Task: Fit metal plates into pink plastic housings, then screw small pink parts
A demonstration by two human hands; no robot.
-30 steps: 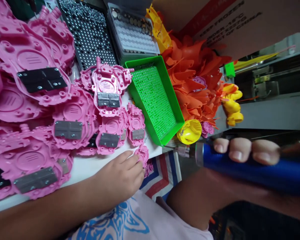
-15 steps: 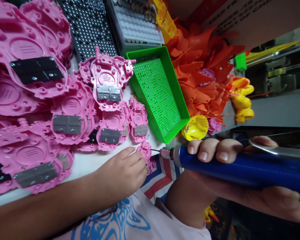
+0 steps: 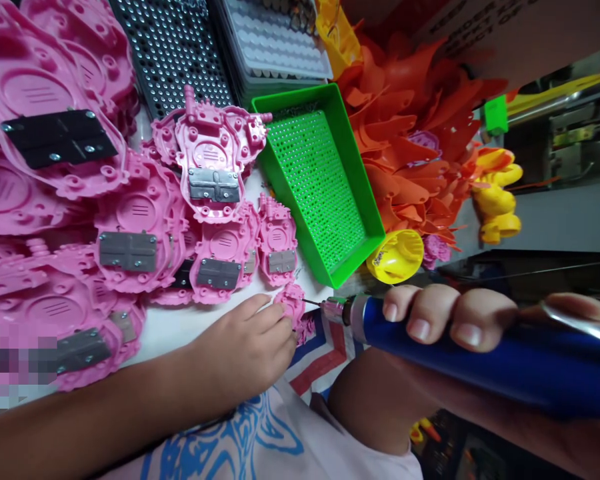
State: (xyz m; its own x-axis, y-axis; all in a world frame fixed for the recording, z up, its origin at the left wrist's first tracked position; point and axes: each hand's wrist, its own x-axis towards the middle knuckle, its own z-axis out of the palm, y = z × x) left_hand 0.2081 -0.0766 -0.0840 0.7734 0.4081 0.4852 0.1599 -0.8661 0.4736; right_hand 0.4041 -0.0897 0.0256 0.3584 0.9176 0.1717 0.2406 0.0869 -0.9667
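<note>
My right hand (image 3: 445, 317) is wrapped round a blue powered screwdriver (image 3: 410, 347) with a metal collar. Its thin bit points left and its tip is at or very near a small pink plastic part (image 3: 293, 300); whether they touch I cannot tell. My left hand (image 3: 255, 340) grips that pink part, with the fingers curled over its near side and hiding much of it. More small pink pieces (image 3: 305, 330) show just below it. Beyond my left hand stand pink plastic shells (image 3: 225, 247) with grey or black screwed-on covers.
A green perforated tray (image 3: 325, 193) lies tilted behind the screwdriver. Dark perforated trays (image 3: 173, 60) and stacked clear trays (image 3: 280, 47) stand at the back. Orange plastic pieces (image 3: 405, 133) are heaped at right, with a yellow cup-shaped part (image 3: 397, 257) close by.
The view has shifted slightly. The screwdriver and my right hand sit a little lower and further right. My left hand keeps its hold on the pink part.
</note>
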